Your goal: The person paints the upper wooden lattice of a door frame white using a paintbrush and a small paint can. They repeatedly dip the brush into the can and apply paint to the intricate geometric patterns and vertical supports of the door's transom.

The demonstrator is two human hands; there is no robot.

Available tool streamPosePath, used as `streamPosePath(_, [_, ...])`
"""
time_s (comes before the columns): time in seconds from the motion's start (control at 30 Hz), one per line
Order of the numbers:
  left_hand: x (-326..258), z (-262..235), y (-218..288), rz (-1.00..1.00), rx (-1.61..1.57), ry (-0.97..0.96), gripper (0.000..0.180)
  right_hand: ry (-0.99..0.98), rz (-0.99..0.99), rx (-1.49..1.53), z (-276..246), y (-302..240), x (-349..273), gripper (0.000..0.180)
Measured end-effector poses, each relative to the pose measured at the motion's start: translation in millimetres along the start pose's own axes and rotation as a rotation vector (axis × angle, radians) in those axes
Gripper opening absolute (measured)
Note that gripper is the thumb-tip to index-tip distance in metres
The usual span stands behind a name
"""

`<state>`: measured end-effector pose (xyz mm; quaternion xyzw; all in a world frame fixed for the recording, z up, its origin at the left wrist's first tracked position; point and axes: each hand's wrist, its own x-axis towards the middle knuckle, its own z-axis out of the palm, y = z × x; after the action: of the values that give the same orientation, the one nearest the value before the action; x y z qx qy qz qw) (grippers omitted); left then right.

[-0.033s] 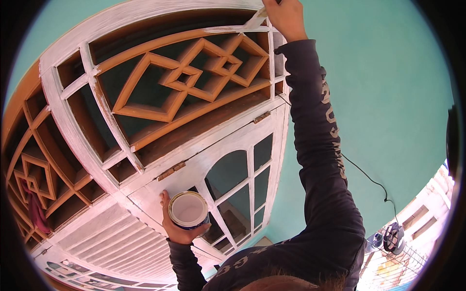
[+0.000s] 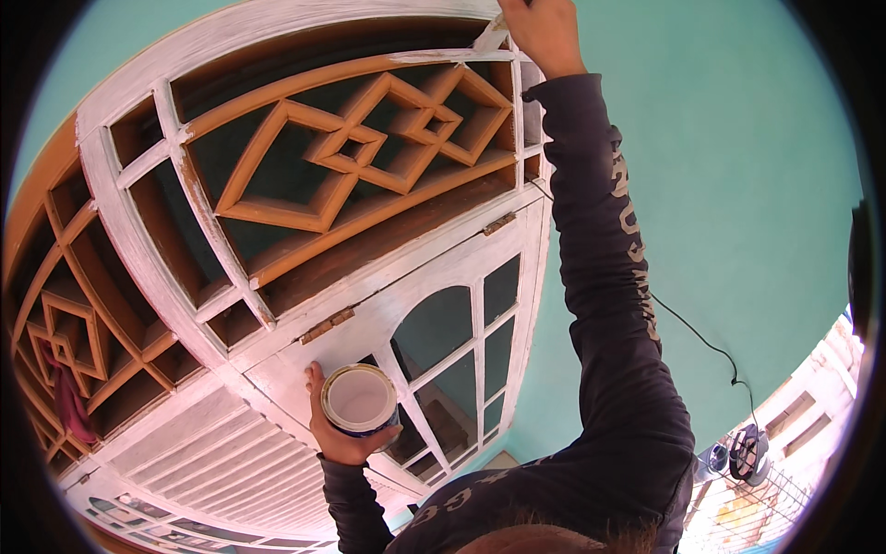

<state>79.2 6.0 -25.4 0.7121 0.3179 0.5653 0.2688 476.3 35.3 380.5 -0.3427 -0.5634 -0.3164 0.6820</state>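
Observation:
My left hand (image 2: 339, 432) is closed around an open paint can (image 2: 361, 399) with pale paint inside, held up in front of a white-painted door panel. High at the top edge, my right hand (image 2: 546, 35) is closed on a paintbrush (image 2: 492, 35); its pale, flat bristle end is against the upper right corner of the window frame, and its handle is mostly hidden by the fingers. The wooden frame (image 2: 189, 217) is coated in streaky white. Inside it, the diamond lattice (image 2: 318, 152) is still orange-brown.
A smooth turquoise wall (image 2: 720, 185) stands to the right, with a black cable (image 2: 694, 334) hanging along it. A maroon cloth (image 2: 70, 402) hangs from the left lattice. White louvres (image 2: 217, 452) lie below left. A wire rack (image 2: 757, 508) stands at lower right.
The paintbrush's bristle end has shifted very slightly at the frame's corner. Everything else looks the same, with my left hand and the can in place.

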Motion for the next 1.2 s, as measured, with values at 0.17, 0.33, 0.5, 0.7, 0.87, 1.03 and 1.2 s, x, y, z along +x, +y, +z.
streamPosePath(0.17, [1,-1,-4,0.013,0.026,-0.014,0.135,-0.230,-0.090,0.077,35,-33,-5,0.022])
streamPosePath(0.33, [0,-3,-5,0.028,0.023,-0.004,0.132,-0.167,0.105,0.462,40,-46,-1,0.021])
streamPosePath(0.5, [-1,-3,-3,0.003,-0.011,-0.013,0.132,-0.056,0.238,0.391,23,-2,-2,0.021])
streamPosePath(0.7, [2,-2,-4,0.084,0.085,-0.029,0.132,0.533,-0.049,-0.132,-3,48,-51,0.025])
streamPosePath(0.87, [4,1,-2,0.012,-0.045,-0.046,0.134,0.406,-0.028,-0.015,46,15,-122,0.016])
streamPosePath(1.03, [-1,-4,-6,0.001,-0.055,-0.018,0.137,0.478,-0.071,0.199,75,-14,-157,0.021])
streamPosePath(1.2, [1,-4,-5,-0.003,-0.030,-0.043,0.139,0.660,0.022,0.204,74,14,-150,0.022])
